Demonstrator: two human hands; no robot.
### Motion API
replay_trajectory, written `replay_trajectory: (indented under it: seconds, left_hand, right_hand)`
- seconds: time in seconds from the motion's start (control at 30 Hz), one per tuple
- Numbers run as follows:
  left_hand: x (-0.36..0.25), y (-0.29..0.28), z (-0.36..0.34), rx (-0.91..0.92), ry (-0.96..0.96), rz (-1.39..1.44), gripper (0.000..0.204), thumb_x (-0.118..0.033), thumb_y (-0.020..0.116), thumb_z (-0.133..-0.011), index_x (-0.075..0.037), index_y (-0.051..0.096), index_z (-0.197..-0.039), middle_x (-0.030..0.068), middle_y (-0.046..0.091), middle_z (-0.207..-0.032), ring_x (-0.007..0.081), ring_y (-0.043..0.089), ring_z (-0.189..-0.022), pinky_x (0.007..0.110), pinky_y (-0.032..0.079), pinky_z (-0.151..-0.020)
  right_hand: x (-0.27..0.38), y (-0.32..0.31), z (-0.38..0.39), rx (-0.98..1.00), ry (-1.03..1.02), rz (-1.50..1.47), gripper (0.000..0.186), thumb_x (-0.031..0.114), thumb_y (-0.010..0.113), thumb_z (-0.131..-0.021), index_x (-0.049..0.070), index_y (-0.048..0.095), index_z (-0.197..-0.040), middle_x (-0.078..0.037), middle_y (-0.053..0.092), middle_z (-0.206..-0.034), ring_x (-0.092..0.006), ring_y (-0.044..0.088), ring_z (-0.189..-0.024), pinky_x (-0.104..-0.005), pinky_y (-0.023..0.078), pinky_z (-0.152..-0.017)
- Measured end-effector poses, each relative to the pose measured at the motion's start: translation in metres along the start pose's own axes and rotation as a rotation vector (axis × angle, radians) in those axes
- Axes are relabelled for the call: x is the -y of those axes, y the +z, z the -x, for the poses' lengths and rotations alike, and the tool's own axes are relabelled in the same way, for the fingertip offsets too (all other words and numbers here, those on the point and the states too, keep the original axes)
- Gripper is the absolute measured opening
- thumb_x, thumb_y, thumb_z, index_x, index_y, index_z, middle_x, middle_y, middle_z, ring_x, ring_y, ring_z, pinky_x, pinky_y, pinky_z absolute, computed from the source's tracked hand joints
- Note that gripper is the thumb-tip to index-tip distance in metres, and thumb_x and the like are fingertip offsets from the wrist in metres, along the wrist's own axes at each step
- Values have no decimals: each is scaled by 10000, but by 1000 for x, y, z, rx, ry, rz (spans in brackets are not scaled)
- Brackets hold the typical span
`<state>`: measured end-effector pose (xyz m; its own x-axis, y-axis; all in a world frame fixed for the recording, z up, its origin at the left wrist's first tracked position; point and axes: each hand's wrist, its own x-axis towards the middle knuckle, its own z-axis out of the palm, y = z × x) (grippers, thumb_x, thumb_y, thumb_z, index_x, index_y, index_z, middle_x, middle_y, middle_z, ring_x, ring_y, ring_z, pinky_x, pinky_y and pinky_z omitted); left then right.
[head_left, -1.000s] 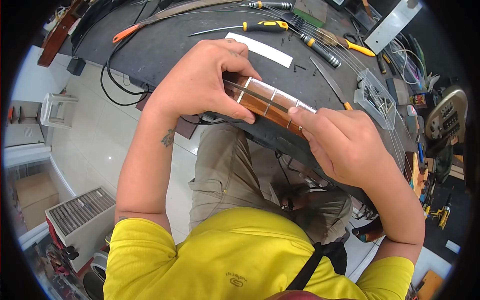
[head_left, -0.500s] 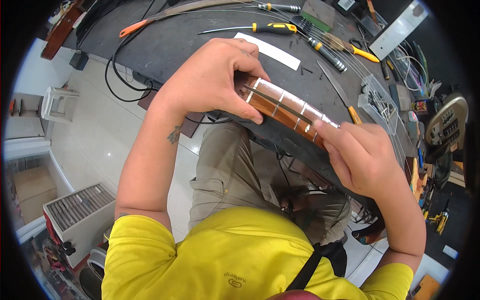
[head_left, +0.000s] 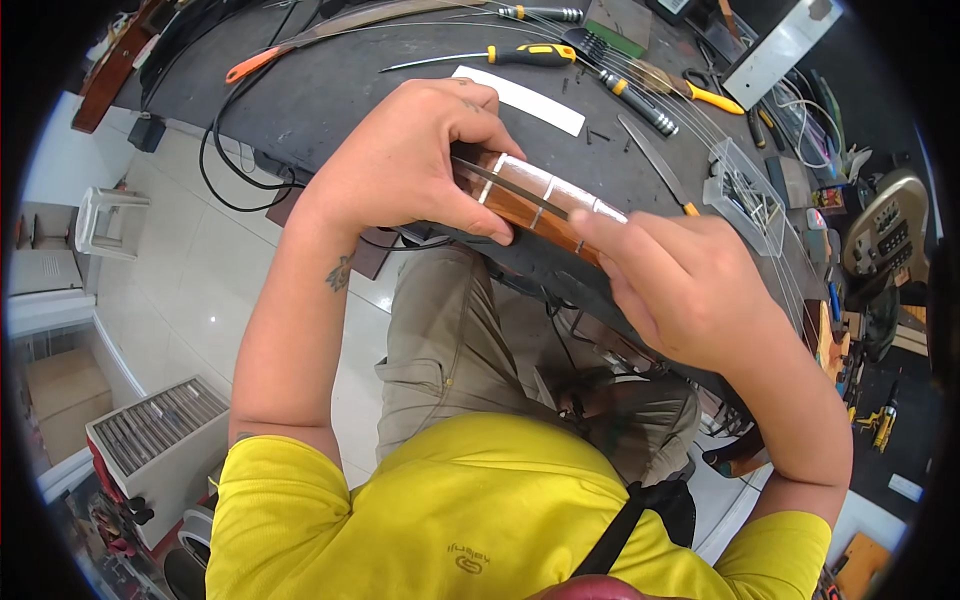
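A guitar neck (head_left: 535, 177) with a glossy brown fretboard and metal frets lies slanting along the bench's near edge. My left hand (head_left: 415, 155) is closed around its left end, thumb on the near side and fingers over the far side. My right hand (head_left: 695, 280) pinches a thin, dark, narrow file (head_left: 530, 198) that lies lengthwise over the frets. The file's far end reaches beneath my left hand. My right hand hides the rest of the neck.
On the dark bench (head_left: 330, 115) lie a white strip (head_left: 525, 100), a yellow-black screwdriver (head_left: 530, 55), a knife (head_left: 655, 160) and loose strings. A clear parts box (head_left: 745, 200) stands at right, near a guitar body (head_left: 885, 225). Cables (head_left: 215, 150) hang off the left edge.
My right hand has slid left along the neck with the file, closer to my left hand. My left hand keeps its grip. The whole view has shifted slightly.
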<state>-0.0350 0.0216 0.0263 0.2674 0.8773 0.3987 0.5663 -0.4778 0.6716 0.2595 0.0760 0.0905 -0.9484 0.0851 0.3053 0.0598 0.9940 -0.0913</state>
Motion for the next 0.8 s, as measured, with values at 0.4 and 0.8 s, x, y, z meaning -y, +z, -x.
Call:
replay_trajectory:
  seconds: [0.4, 0.8]
  left_hand:
    - [0, 2, -1, -45, 38, 59, 644, -282, 1066, -467, -24, 844, -1013, 33, 553, -796, 220, 563, -834, 356, 475, -735]
    - [0, -5, 2, -58, 57, 81, 667, -324, 1080, -484, -23, 853, -1034, 22, 544, -831, 183, 544, -790, 314, 440, -680]
  right_hand:
    - [27, -45, 140, -187, 802, -252, 424, -77, 629, -1014, -118, 587, -1434, -167, 694, -1301, -141, 701, -962, -262, 540, -864]
    - [23, -43, 152, -252, 932, -190, 390, 16, 622, -1058, -88, 614, -1434, -72, 701, -1159, -120, 648, -999, -260, 498, -907]
